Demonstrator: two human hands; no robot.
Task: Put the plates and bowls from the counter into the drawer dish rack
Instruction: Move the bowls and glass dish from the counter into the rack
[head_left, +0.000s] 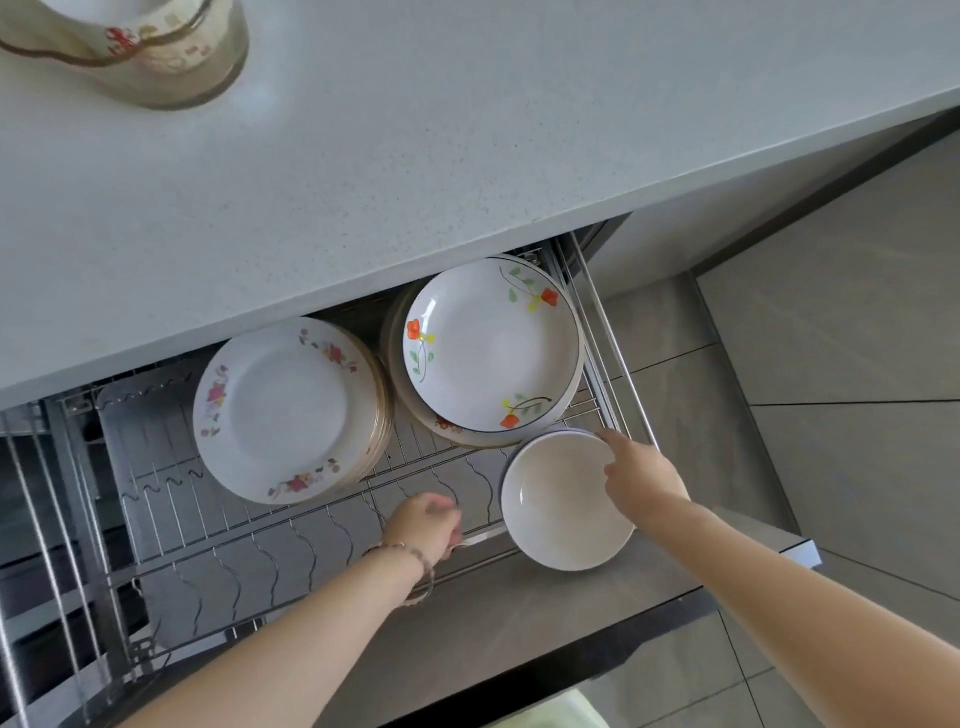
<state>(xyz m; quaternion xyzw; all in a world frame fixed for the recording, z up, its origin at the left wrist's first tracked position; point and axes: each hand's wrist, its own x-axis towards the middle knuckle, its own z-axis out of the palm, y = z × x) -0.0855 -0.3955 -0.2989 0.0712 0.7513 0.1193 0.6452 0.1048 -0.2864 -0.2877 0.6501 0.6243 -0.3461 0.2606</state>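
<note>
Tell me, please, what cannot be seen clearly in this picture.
Head view:
- Bowls on the counter: blurred, cut by the top edge; number unclear.
- Lower plates in both stacks: covered by the top plates.
- Left hand: fingers curl away, so its grip is unclear.

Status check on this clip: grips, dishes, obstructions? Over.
Right grip pinches white bowl rim, front right of rack. Left grip curled at rack front, hold unclear. Plate stacks racked; more bowls on counter. Nothing blocking bowl.

Head view down onto dish rack (249, 519)
</note>
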